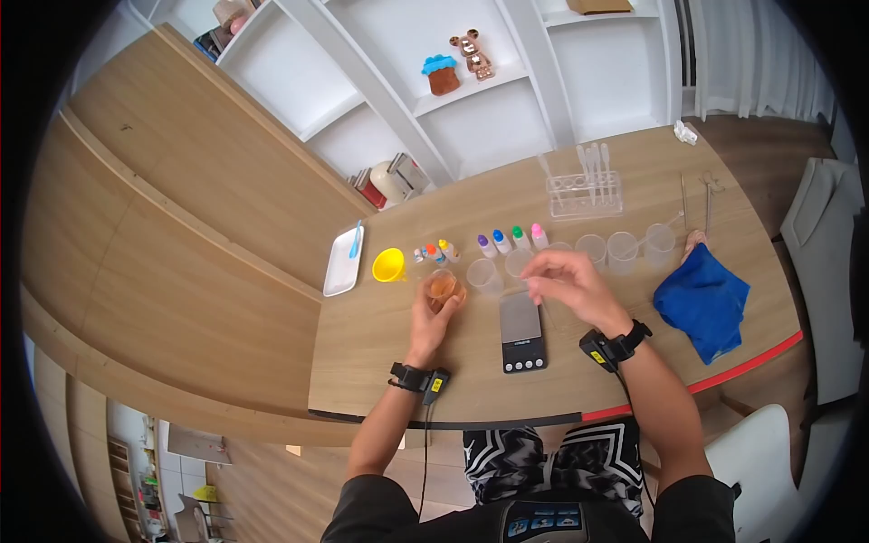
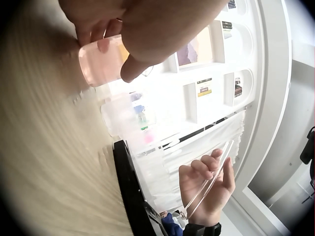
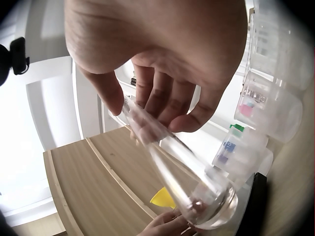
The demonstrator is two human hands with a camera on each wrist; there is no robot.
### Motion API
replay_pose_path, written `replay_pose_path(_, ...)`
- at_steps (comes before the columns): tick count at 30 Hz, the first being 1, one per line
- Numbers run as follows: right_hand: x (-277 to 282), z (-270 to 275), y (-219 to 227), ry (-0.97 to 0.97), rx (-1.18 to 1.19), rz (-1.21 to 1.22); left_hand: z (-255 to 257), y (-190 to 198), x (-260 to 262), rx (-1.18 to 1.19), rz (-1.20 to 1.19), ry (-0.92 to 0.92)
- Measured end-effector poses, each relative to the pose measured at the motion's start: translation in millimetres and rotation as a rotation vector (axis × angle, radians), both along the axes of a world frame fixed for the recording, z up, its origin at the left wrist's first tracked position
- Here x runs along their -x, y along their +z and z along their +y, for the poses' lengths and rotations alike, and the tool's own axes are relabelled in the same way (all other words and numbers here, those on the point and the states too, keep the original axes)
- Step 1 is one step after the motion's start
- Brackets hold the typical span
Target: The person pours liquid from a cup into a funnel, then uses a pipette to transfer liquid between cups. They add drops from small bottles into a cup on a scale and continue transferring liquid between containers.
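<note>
My left hand (image 1: pixel 427 324) grips a clear plastic cup (image 2: pixel 98 63) of orange-pink liquid, fingers round one side and thumb on the other. In the left wrist view the cup stands low, close over the wooden table. Raised over the table to the right, my right hand (image 1: pixel 579 288) holds a clear test tube (image 3: pixel 170 169) near its upper end, between thumb and fingers. The tube slants, its rounded bottom pointing down in the right wrist view. A black digital scale (image 1: pixel 523 328) with a grey plate lies between the hands.
Several clear cups (image 1: pixel 623 252) form a row behind the scale, with small dropper bottles (image 1: pixel 501 242) behind them. A clear rack (image 1: pixel 587 201) holds pipettes. Left are a yellow funnel (image 1: pixel 389 265) and a white tray (image 1: pixel 341 271); right lies a blue cloth (image 1: pixel 704 303).
</note>
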State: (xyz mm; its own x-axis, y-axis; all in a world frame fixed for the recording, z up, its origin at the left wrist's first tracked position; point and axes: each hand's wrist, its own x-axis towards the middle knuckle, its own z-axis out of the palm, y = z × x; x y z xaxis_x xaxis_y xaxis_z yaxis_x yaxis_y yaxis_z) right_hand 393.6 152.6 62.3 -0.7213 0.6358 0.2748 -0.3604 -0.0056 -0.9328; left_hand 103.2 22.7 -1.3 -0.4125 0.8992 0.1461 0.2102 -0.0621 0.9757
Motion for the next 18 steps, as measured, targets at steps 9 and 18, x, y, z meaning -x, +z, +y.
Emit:
replay_pose_path(9,-1,-1,2,0.046,-0.053,-0.028,-15,17,-12,-0.013,0.018,0.005)
replay_pose_path(18,3,-7,0,0.083,-0.186,-0.120,-38,65,-26,-0.076,0.137,-0.009)
